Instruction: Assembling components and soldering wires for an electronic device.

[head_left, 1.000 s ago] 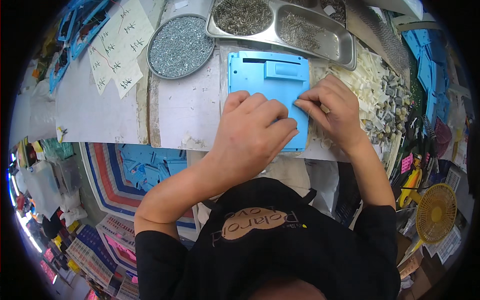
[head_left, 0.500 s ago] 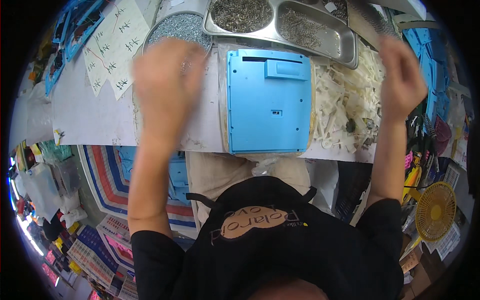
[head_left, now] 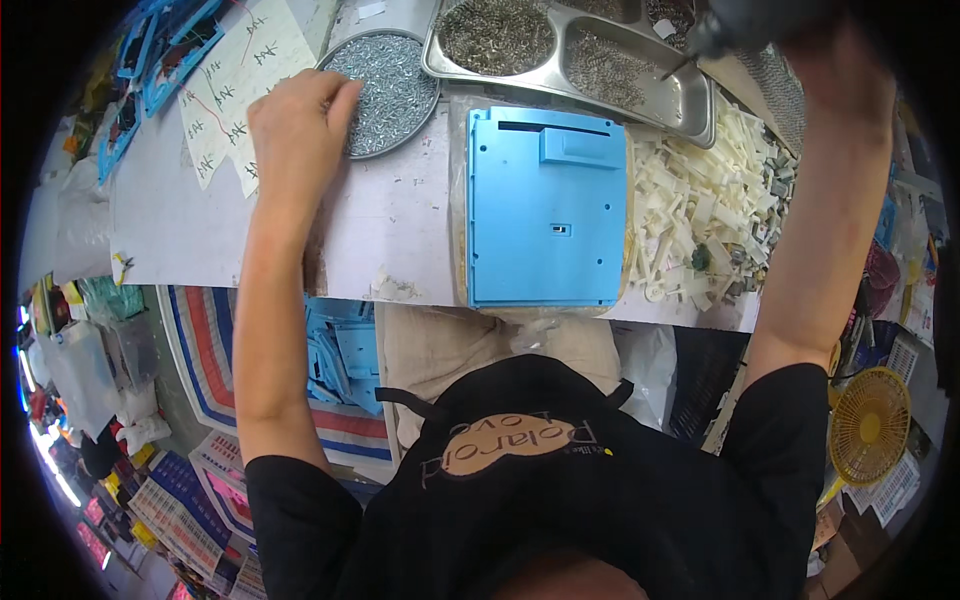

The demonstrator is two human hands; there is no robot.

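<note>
My left hand (head_left: 298, 125) is closed, its fingers curled at the left rim of a round metal dish (head_left: 395, 142) of small silvery screws. What lies between the fingertips, if anything, is hidden. At the upper right my right hand (head_left: 845, 80), partly blurred and shaded, is wrapped round a dark electric screwdriver (head_left: 745, 22). Its thin bit points left over the metal tray. Between my arms a light blue plastic panel (head_left: 545, 215) lies flat, with a slot near its far edge, a raised block and several small holes. Neither hand touches it.
Behind the panel stands a compartmented metal tray (head_left: 705, 130) of springs and small metal parts. White plastic pieces (head_left: 690, 210) are heaped to the right. Marked paper sheets (head_left: 225, 90) lie at the left. A striped bag (head_left: 210, 350) and a yellow fan (head_left: 868, 425) are lower down.
My right hand has moved up and right and now holds the electric screwdriver. My left hand has shifted left, from over the screw dish to its rim. The panel appears slightly further right.
</note>
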